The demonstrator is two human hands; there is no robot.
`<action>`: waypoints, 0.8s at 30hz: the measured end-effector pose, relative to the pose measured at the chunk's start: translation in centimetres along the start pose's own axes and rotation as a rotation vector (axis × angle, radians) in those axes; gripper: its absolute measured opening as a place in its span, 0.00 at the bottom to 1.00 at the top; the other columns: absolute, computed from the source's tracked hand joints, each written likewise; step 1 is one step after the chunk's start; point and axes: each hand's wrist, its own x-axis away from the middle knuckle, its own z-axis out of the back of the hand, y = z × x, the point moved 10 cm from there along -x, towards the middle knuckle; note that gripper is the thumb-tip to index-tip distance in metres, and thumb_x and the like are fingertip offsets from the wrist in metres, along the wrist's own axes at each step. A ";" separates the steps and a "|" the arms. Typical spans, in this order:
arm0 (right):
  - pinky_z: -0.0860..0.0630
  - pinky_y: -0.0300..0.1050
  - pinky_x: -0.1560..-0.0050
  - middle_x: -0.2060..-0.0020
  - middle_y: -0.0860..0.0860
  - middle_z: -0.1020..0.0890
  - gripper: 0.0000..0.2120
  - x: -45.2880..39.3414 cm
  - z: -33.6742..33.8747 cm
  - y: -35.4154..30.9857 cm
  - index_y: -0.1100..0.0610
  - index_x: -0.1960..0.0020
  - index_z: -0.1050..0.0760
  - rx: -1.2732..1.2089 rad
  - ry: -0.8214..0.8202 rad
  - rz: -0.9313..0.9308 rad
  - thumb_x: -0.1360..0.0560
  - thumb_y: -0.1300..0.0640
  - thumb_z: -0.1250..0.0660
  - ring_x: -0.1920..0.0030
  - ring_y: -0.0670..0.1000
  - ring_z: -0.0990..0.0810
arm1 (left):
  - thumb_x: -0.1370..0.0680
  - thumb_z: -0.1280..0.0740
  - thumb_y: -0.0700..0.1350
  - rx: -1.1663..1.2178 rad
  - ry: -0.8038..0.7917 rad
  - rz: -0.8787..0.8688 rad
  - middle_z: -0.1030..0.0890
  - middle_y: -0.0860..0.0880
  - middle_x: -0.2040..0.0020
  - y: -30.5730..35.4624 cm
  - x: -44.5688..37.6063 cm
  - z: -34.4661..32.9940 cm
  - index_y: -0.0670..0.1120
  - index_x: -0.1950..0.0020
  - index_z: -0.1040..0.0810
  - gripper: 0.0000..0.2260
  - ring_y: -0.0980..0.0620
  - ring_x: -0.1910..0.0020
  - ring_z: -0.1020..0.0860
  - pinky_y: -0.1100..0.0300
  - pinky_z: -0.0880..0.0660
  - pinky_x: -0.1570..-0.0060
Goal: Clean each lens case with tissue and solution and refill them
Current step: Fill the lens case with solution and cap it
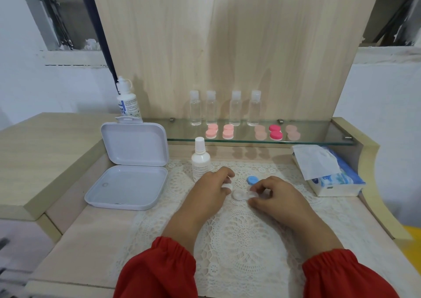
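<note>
At the centre of the frame, both hands work over a lace mat (239, 240) on the desk (75, 240). The left hand (210, 190) has its grip curled round a small white cap (227, 185), while the right hand (276, 195) pinches the right end of a clear lens case (239, 194) lying on the mat between the two hands. A blue cap (252, 180) sits on the mat just above the right hand. A white solution bottle (200, 158) stands just above the left hand. At left lies an open white box (129, 172), and behind it stands a larger bottle (127, 99). At right is a tissue pack (330, 172). On the glass shelf (319, 139) in the upper middle stand four clear bottles (195, 108) and a row of pink lens cases (211, 132).
</note>
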 end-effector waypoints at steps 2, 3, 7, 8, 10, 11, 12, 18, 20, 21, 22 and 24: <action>0.27 0.42 0.52 0.51 0.40 0.24 0.08 0.0 0.0 0.0 0.41 0.53 0.22 0.000 0.002 0.002 0.31 0.46 0.28 0.53 0.40 0.27 | 0.22 0.34 0.40 0.105 0.028 -0.005 0.22 0.55 0.46 0.4 0.3 0.4 0.53 0.41 0.27 0.12 0.59 0.46 0.25 0.64 0.28 0.45; 0.28 0.42 0.52 0.51 0.40 0.24 0.08 0.0 0.0 0.0 0.41 0.53 0.22 0.002 0.003 0.003 0.31 0.46 0.28 0.53 0.40 0.26 | 0.23 0.33 0.40 0.144 0.029 -0.014 0.22 0.56 0.47 0.6 0.4 0.5 0.53 0.42 0.26 0.12 0.61 0.46 0.25 0.65 0.28 0.46; 0.27 0.43 0.52 0.51 0.40 0.24 0.09 -0.1 0.0 -0.1 0.41 0.51 0.22 0.010 0.005 0.010 0.31 0.46 0.28 0.53 0.40 0.26 | 0.24 0.30 0.42 0.194 -0.026 -0.041 0.21 0.58 0.51 1.3 0.8 -0.2 0.54 0.47 0.25 0.10 0.64 0.51 0.24 0.71 0.29 0.52; 0.27 0.43 0.51 0.52 0.40 0.24 0.09 -0.1 0.0 -0.1 0.41 0.51 0.22 0.010 0.007 0.014 0.31 0.46 0.28 0.53 0.40 0.26 | 0.25 0.30 0.42 0.196 -0.030 -0.041 0.21 0.58 0.51 1.3 0.8 -0.4 0.53 0.47 0.24 0.10 0.64 0.52 0.24 0.70 0.29 0.52; 0.27 0.43 0.51 0.52 0.40 0.24 0.09 -0.1 0.0 -0.2 0.41 0.51 0.22 0.006 0.010 0.018 0.31 0.46 0.29 0.53 0.40 0.26 | 0.26 0.29 0.43 0.201 -0.035 -0.037 0.21 0.57 0.52 1.3 0.7 -0.5 0.52 0.47 0.24 0.10 0.62 0.53 0.23 0.67 0.26 0.52; 0.26 0.43 0.51 0.52 0.40 0.23 0.09 -0.1 -0.1 -0.2 0.41 0.51 0.22 0.003 0.010 0.018 0.31 0.46 0.29 0.53 0.40 0.26 | 0.26 0.29 0.42 0.203 -0.035 -0.036 0.21 0.56 0.52 1.3 0.7 -0.5 0.52 0.48 0.23 0.09 0.61 0.53 0.23 0.65 0.25 0.51; 0.26 0.43 0.50 0.52 0.39 0.23 0.09 -0.1 -0.1 -0.2 0.41 0.51 0.22 -0.001 0.008 0.018 0.30 0.46 0.29 0.53 0.40 0.26 | 0.26 0.29 0.42 0.201 -0.034 -0.034 0.20 0.56 0.51 1.3 0.7 -0.6 0.52 0.48 0.23 0.09 0.61 0.52 0.23 0.63 0.24 0.50; 0.27 0.40 0.53 0.54 0.38 0.22 0.08 0.0 -0.1 -0.4 0.42 0.51 0.21 -0.020 0.012 0.028 0.30 0.45 0.29 0.54 0.39 0.25 | 0.26 0.29 0.42 0.165 -0.025 -0.040 0.21 0.55 0.51 1.5 0.7 -0.5 0.52 0.48 0.24 0.09 0.59 0.53 0.22 0.64 0.24 0.51; 0.27 0.40 0.53 0.54 0.39 0.22 0.08 0.0 -0.1 -0.3 0.42 0.51 0.20 -0.025 0.014 0.030 0.30 0.45 0.29 0.54 0.39 0.25 | 0.25 0.29 0.43 0.150 -0.029 -0.043 0.21 0.54 0.51 1.6 0.7 -0.6 0.51 0.47 0.24 0.09 0.59 0.54 0.23 0.65 0.25 0.51; 0.27 0.40 0.53 0.53 0.39 0.22 0.08 0.0 -0.1 -0.3 0.42 0.51 0.20 -0.029 0.015 0.031 0.30 0.45 0.29 0.54 0.39 0.25 | 0.25 0.29 0.43 0.137 -0.032 -0.042 0.21 0.54 0.51 1.6 0.7 -0.6 0.51 0.46 0.24 0.09 0.59 0.54 0.23 0.65 0.25 0.51; 0.27 0.40 0.53 0.54 0.39 0.22 0.08 0.0 -0.1 -0.3 0.42 0.51 0.20 -0.029 0.015 0.032 0.30 0.45 0.29 0.54 0.39 0.25 | 0.25 0.29 0.44 0.127 -0.036 -0.039 0.21 0.53 0.51 1.6 0.6 -0.6 0.50 0.46 0.24 0.10 0.58 0.54 0.23 0.65 0.25 0.51; 0.27 0.39 0.54 0.55 0.39 0.22 0.08 0.1 -0.1 -0.4 0.42 0.51 0.20 -0.030 0.012 0.034 0.30 0.45 0.29 0.55 0.39 0.25 | 0.25 0.29 0.45 0.120 -0.038 -0.038 0.21 0.53 0.51 1.6 0.6 -0.7 0.50 0.45 0.25 0.11 0.58 0.54 0.23 0.63 0.24 0.50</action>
